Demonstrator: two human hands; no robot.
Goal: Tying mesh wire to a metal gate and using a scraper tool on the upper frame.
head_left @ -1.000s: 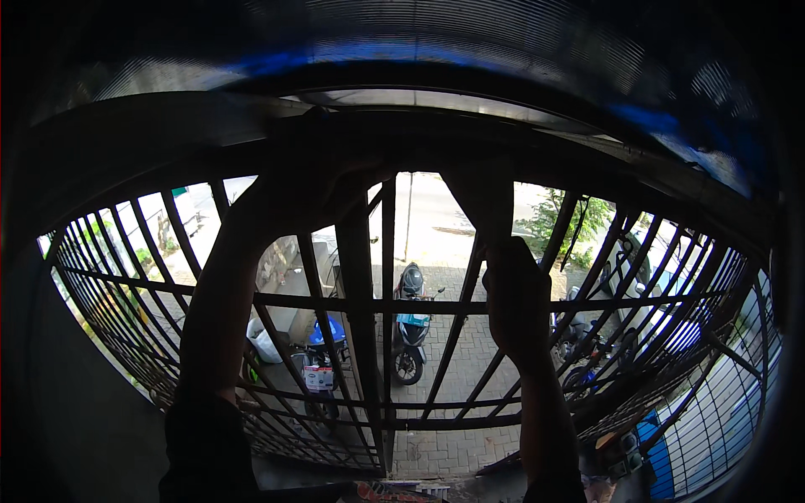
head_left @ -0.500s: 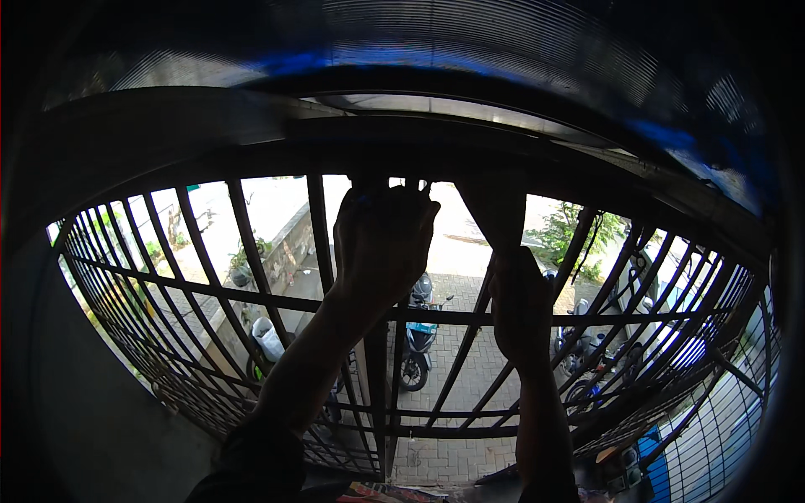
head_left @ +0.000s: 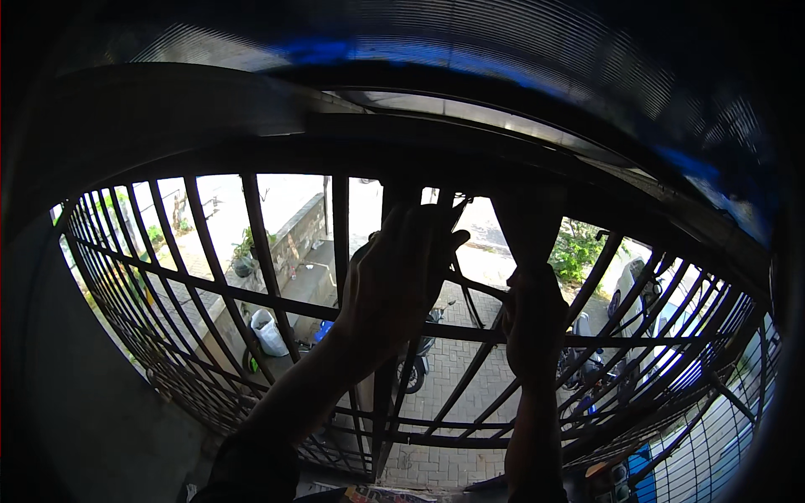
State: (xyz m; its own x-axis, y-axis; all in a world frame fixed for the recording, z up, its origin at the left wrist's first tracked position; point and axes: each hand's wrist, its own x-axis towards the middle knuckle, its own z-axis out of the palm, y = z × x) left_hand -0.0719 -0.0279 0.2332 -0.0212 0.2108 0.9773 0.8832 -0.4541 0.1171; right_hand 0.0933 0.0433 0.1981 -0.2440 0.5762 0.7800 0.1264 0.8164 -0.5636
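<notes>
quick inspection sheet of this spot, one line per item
surface: no worktop in view; paved yard far below the grille
job's things: metal window grille, dark against daylight; dark piece at its top above the right hand, kind unclear
clutter: white bag and potted plant down in the yard
grippers: left hand raised at the central bars, fingers near the top; right hand against the grille; grips in silhouette
cables: nothing seen
surroundings: parked scooter, low wall, bush, roof overhang
</notes>
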